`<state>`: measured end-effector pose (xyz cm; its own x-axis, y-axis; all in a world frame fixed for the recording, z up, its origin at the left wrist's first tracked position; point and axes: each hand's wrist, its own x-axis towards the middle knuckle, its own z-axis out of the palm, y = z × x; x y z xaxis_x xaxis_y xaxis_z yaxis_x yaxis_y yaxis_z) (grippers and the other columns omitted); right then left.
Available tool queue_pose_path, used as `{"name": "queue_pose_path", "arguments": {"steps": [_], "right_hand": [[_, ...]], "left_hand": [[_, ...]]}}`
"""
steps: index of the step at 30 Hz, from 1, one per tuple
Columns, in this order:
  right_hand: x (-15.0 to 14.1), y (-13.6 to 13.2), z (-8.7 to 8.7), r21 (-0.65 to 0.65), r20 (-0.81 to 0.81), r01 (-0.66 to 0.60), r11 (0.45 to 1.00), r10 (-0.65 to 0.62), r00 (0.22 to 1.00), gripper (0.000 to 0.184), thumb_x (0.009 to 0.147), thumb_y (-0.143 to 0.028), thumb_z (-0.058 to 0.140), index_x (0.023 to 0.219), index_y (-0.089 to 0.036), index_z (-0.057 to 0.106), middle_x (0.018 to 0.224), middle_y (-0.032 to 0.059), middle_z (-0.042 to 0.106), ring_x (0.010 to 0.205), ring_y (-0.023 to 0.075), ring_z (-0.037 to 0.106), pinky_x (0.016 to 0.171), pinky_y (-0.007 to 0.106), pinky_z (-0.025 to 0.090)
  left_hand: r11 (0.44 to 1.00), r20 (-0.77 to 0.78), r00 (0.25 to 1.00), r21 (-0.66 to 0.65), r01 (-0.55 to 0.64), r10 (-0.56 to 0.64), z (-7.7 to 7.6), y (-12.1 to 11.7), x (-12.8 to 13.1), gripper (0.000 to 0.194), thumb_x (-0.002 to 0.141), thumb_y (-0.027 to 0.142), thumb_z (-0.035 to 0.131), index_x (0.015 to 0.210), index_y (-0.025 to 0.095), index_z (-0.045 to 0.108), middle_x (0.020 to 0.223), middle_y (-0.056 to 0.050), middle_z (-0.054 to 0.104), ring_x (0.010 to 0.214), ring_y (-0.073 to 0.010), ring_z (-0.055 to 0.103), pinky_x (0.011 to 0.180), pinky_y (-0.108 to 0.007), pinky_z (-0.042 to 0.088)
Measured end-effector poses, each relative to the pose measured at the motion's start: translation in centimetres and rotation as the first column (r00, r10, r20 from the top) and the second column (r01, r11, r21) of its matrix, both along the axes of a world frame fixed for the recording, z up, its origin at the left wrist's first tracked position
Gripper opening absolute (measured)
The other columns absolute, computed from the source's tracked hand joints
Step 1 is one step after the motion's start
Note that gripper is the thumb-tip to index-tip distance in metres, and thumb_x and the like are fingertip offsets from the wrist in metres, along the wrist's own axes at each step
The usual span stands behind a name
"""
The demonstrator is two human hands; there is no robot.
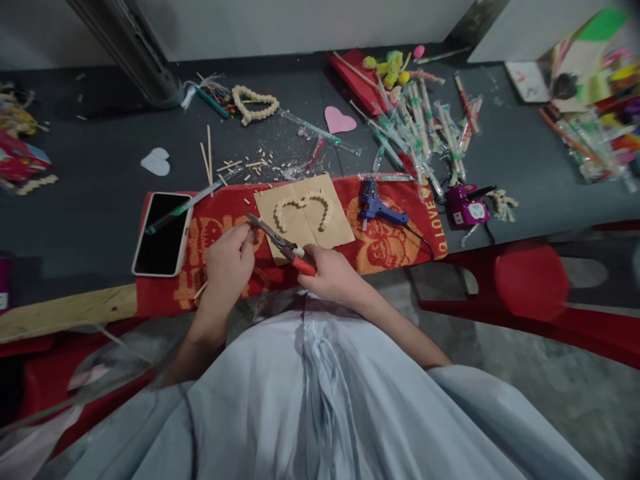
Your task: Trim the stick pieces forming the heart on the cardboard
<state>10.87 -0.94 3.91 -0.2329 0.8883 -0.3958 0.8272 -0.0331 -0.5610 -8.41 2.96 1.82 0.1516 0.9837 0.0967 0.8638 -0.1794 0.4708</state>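
My right hand (333, 275) grips the red handles of a pair of pliers (281, 245), whose jaws point up-left toward my left hand (229, 261). My left hand is closed in a pinch near the plier tips; what it holds is too small to make out. Just beyond both hands lies a brown cardboard square (304, 217) carrying a heart outline built from short wooden pieces (303, 208). The cardboard rests on a red and orange towel (385, 240) spread along the front edge of a dark table (100, 200).
A phone (163, 233) lies on the towel's left end. Right of the cardboard are a blue glue gun (377, 207) and a purple device (467, 208). Behind lie a finished stick heart (255, 103), paper hearts (339, 120), wrapped chopsticks (425, 127) and wood scraps. A red stool (530, 280) stands right.
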Motion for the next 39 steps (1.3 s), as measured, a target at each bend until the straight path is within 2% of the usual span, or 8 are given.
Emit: {"name": "queue_pose_path", "arguments": {"steps": [4, 11, 18, 23, 28, 32, 36, 39], "right_hand": [[0.2, 0.0, 0.4, -0.046, -0.05, -0.03, 0.998, 0.028, 0.998, 0.023, 0.073, -0.032, 0.048, 0.09, -0.017, 0.051, 0.085, 0.008, 0.062, 0.071, 0.0185, 0.053, 0.059, 0.027, 0.032], [1.0, 0.0, 0.0, -0.089, -0.185, -0.065, 0.994, 0.048, 0.982, 0.027, 0.072, -0.032, 0.049, 0.094, -0.016, 0.049, 0.089, 0.0075, 0.059, 0.073, 0.0178, 0.052, 0.061, 0.026, 0.035], [0.5, -0.1, -0.2, -0.021, -0.104, -0.036, 0.999, 0.034, 0.994, 0.023, 0.071, -0.032, 0.049, 0.089, -0.018, 0.05, 0.084, 0.0066, 0.061, 0.068, 0.0179, 0.052, 0.058, 0.027, 0.031], [0.2, -0.1, -0.1, 0.002, -0.02, -0.04, 0.999, 0.04, 0.999, 0.021, 0.07, -0.03, 0.049, 0.086, -0.018, 0.05, 0.082, 0.0077, 0.063, 0.068, 0.019, 0.054, 0.056, 0.027, 0.03], [0.3, -0.2, -0.2, 0.001, 0.009, -0.035, 0.999, 0.035, 0.999, 0.022, 0.07, -0.03, 0.05, 0.089, -0.018, 0.051, 0.084, 0.0086, 0.065, 0.071, 0.0205, 0.057, 0.058, 0.028, 0.032], [0.3, -0.2, -0.1, -0.005, 0.033, -0.019, 1.0, 0.019, 0.999, 0.022, 0.069, -0.03, 0.05, 0.089, -0.018, 0.051, 0.084, 0.0091, 0.065, 0.072, 0.0213, 0.058, 0.058, 0.028, 0.031], [0.2, -0.2, 0.1, -0.013, -0.002, -0.017, 1.0, 0.017, 1.0, 0.022, 0.07, -0.031, 0.049, 0.088, -0.018, 0.049, 0.083, 0.0086, 0.063, 0.069, 0.0203, 0.055, 0.057, 0.028, 0.031], [0.3, -0.2, 0.3, -0.011, -0.062, -0.036, 0.999, 0.036, 0.997, 0.022, 0.072, -0.031, 0.047, 0.089, -0.018, 0.047, 0.086, 0.0087, 0.062, 0.07, 0.0196, 0.054, 0.058, 0.028, 0.032]], "left_hand": [[1.0, -0.058, 0.998, -0.017, -0.009, 0.008, 0.0, 0.0, -0.1, 0.019, 0.084, 0.021, 0.04, 0.079, 0.019, 0.058, 0.074, -0.004, 0.062, 0.073, -0.0171, 0.057, 0.063, -0.026, 0.034], [0.992, -0.028, 0.994, -0.073, 0.106, -0.108, 0.7, -0.1, -0.9, 0.016, 0.08, 0.017, 0.041, 0.066, 0.021, 0.048, 0.065, -0.002, 0.055, 0.066, -0.0164, 0.055, 0.06, -0.026, 0.034], [0.994, -0.092, 0.992, -0.067, 0.085, -0.091, 0.7, -0.3, -0.8, 0.017, 0.078, 0.018, 0.041, 0.062, 0.022, 0.04, 0.06, -0.002, 0.05, 0.062, -0.0163, 0.051, 0.058, -0.028, 0.031], [0.995, -0.098, 0.992, -0.057, 0.08, -0.085, 0.7, -0.2, -0.4, 0.018, 0.081, 0.018, 0.041, 0.063, 0.021, 0.043, 0.061, -0.002, 0.051, 0.062, -0.0162, 0.051, 0.057, -0.028, 0.029], [0.996, -0.146, 0.987, -0.066, 0.059, -0.068, 1.0, -0.1, 0.0, 0.018, 0.083, 0.02, 0.042, 0.067, 0.02, 0.05, 0.064, -0.003, 0.055, 0.063, -0.0166, 0.052, 0.057, -0.028, 0.028], [0.995, -0.129, 0.989, -0.087, 0.056, -0.067, 1.0, -0.1, 0.3, 0.019, 0.085, 0.024, 0.043, 0.071, 0.019, 0.054, 0.065, -0.003, 0.056, 0.063, -0.0161, 0.052, 0.058, -0.027, 0.028], [0.999, -0.094, 0.996, -0.044, 0.003, -0.007, 0.7, -0.2, 0.3, 0.016, 0.083, 0.024, 0.044, 0.075, 0.019, 0.057, 0.068, -0.002, 0.058, 0.066, -0.0163, 0.054, 0.06, -0.027, 0.03], [1.0, -0.093, 0.996, 0.017, 0.02, -0.019, 0.6, -0.1, 0.2, 0.018, 0.082, 0.02, 0.041, 0.068, 0.02, 0.053, 0.068, -0.003, 0.058, 0.07, -0.0168, 0.055, 0.062, -0.027, 0.032]]}}
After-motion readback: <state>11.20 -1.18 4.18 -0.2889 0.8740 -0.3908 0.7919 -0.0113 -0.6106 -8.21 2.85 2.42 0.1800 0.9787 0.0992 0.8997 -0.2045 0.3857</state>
